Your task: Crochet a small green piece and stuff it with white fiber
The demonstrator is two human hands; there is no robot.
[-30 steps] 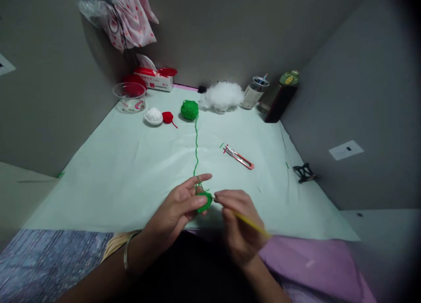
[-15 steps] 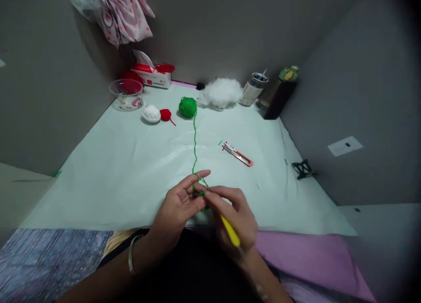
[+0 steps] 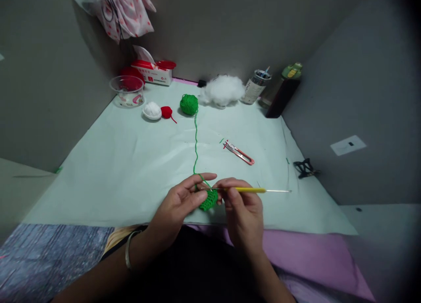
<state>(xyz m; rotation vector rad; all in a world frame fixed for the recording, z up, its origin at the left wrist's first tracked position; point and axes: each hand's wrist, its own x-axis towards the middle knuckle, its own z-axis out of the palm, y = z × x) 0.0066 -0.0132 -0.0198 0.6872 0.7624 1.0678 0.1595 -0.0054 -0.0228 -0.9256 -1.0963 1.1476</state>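
Note:
A small green crochet piece point(image 3: 209, 201) is pinched by my left hand point(image 3: 180, 201), thumb on its left edge, with the index finger stretched out above. Green yarn point(image 3: 196, 140) runs from a green yarn ball point(image 3: 189, 104) at the back down over my left fingers to the piece. My right hand point(image 3: 242, 206) grips a crochet hook point(image 3: 251, 190) by its yellow handle. The hook lies nearly level, its metal tip at the top edge of the piece and its other metal end pointing right.
Thread snips point(image 3: 239, 152) lie right of the yarn strand. Along the back are a clear tub point(image 3: 127, 92), white yarn point(image 3: 152, 111), red yarn point(image 3: 166, 112), a tissue box point(image 3: 154, 73), white stuffing point(image 3: 223, 91), a can point(image 3: 255, 87) and a bottle point(image 3: 284, 90). A black claw clip point(image 3: 305, 168) sits at right.
My right hand has turned the hook from pointing down toward me to nearly level. More of the green crochet piece now shows between my hands.

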